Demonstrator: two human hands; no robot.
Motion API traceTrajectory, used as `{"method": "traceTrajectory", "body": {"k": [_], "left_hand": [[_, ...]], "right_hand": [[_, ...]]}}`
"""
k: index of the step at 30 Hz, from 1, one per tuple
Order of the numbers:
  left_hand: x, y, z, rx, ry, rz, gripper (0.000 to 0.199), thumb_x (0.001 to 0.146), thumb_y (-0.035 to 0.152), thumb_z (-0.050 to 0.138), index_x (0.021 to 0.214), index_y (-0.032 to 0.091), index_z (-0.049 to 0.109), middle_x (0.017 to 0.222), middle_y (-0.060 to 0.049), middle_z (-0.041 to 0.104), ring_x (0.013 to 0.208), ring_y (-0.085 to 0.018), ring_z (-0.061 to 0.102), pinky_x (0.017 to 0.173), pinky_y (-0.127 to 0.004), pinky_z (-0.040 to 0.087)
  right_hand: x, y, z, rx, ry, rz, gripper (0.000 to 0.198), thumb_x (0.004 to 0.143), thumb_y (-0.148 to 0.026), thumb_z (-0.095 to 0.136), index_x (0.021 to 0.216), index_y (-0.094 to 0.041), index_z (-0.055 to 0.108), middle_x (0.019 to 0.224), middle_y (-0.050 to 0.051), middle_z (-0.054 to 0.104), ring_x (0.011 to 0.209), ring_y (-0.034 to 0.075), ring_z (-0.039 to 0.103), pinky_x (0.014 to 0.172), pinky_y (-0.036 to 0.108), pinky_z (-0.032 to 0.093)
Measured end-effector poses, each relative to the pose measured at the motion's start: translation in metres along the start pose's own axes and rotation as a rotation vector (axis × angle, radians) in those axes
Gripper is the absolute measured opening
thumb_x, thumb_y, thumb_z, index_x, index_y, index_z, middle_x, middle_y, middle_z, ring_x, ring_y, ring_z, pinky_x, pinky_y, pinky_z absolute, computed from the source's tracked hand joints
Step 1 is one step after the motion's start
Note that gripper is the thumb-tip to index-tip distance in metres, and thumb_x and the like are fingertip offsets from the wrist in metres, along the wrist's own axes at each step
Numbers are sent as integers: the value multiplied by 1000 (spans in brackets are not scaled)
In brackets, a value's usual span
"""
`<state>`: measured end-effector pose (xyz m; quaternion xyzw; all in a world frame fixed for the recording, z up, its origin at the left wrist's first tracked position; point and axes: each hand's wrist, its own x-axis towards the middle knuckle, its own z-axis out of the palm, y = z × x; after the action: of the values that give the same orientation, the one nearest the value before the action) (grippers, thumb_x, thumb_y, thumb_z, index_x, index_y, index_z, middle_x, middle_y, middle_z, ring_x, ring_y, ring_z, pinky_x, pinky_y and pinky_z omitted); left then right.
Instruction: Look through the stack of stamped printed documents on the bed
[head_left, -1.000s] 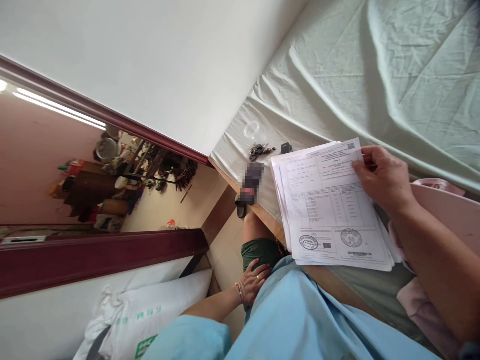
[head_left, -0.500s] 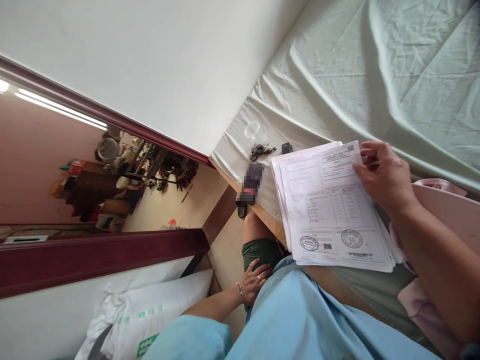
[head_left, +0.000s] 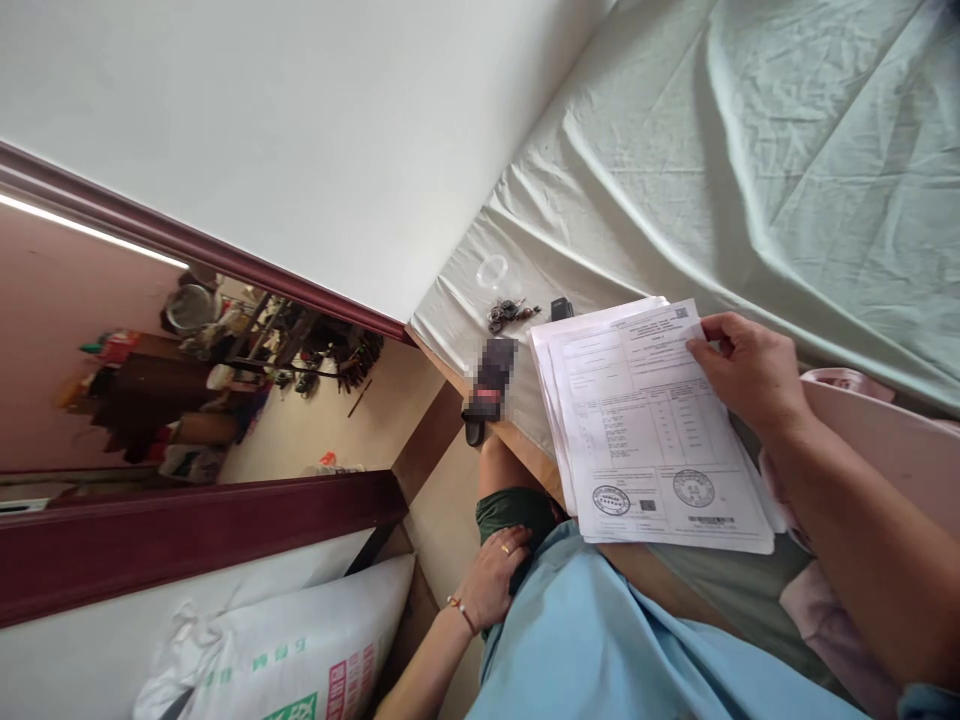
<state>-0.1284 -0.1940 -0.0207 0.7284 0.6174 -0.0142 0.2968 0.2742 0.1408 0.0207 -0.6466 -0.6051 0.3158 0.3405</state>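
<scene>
Pale cloth (head_left: pixel 840 190) is lying beyond the right hand (head_left: pixel 750 365), which is pinching a corner of the papers (head_left: pixel 637 430) lying left of it; the left hand (head_left: pixel 487 580) is resting flat on shorts (head_left: pixel 510 508). Leafing seems underway; turning would call for separating one page.

White papers (head_left: pixel 652 430), dark stamps (head_left: pixel 694 489); pale green cloth (head_left: pixel 817 150)
</scene>
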Motion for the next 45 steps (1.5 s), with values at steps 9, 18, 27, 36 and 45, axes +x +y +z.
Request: {"method": "traceTrajectory", "body": {"k": [9, 18, 27, 36, 45], "left_hand": [[98, 111, -51, -890, 558, -460, 37, 98, 50, 66, 107, 17, 79, 77, -3, 72, 50, -8, 54, 45, -19, 39], [160, 132, -74, -985, 544, -606, 39, 79, 46, 74, 95, 11, 81, 82, -7, 77, 42, -3, 38, 41, -20, 27], [169, 130, -83, -822, 496, -452, 27, 83, 42, 77, 92, 17, 80, 82, -6, 78, 62, -13, 61, 58, -23, 47], [176, 147, -88, -857, 472, -347, 32, 85, 47, 80, 91, 20, 63, 86, -2, 72, 82, -17, 67, 80, -29, 54], [182, 147, -71, -972, 471, -371, 48, 83, 63, 81, 78, 18, 64, 65, 3, 60, 60, -11, 51, 58, -23, 40]], "right_hand": [[0, 0, 4, 61, 40, 13, 30, 80, -40, 65, 99, -21, 79, 83, 5, 76, 71, 19, 61, 79, 36, 49], [-2, -5, 1, 86, -1, 22, 25, 83, -39, 66, 98, -22, 77, 88, 7, 80, 70, 20, 61, 78, 36, 50], [-2, -2, 1, 76, -28, 19, 26, 85, -40, 65, 101, -22, 77, 90, 7, 79, 74, 21, 65, 82, 37, 52], [-2, -3, -1, 63, 25, 39, 27, 83, -39, 65, 98, -20, 78, 85, 8, 78, 70, 20, 61, 77, 36, 51], [-2, 0, 1, 111, 22, 16, 31, 83, -45, 63, 101, -23, 76, 87, 7, 77, 72, 23, 64, 82, 42, 54]]}}
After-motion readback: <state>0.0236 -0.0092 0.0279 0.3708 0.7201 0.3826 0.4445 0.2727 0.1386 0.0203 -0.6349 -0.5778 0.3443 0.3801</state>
